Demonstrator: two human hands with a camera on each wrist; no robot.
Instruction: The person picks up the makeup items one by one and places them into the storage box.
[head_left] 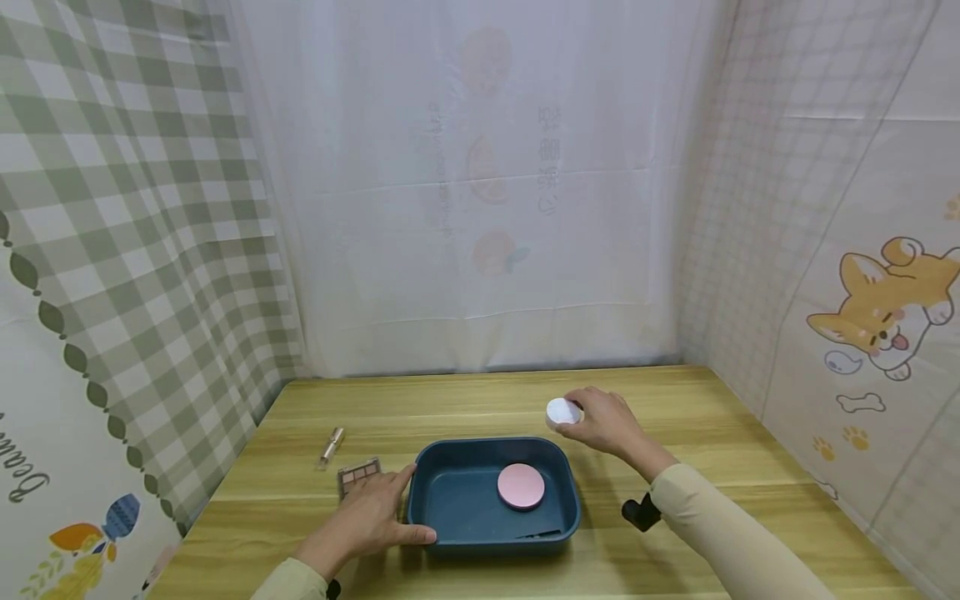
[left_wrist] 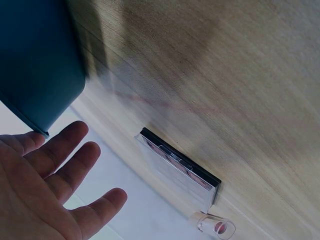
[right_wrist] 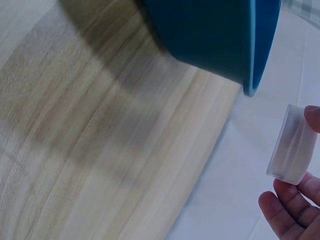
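Note:
A dark teal plastic basin point(head_left: 465, 493) stands near the front of the table. My left hand point(head_left: 367, 515) touches its left side, with thumb and index finger spread along the rim and the other fingers extended. Inside the basin lies a round pink compact point(head_left: 521, 486), and a thin dark pencil-like item point(head_left: 539, 534) rests by the front wall. Behind and right of the basin, my right hand point(head_left: 602, 423) pinches a small round white container point(head_left: 562, 412) above the table. Its translucent side point(right_wrist: 294, 146) shows in the right wrist view.
An eyeshadow palette point(head_left: 357, 475) lies just beyond my left hand. Farther left is a small clear lipstick tube point(head_left: 331, 447). The wooden table point(head_left: 420, 400) is bounded by a white curtain point(head_left: 480, 250) at the back and patterned cloths at both sides.

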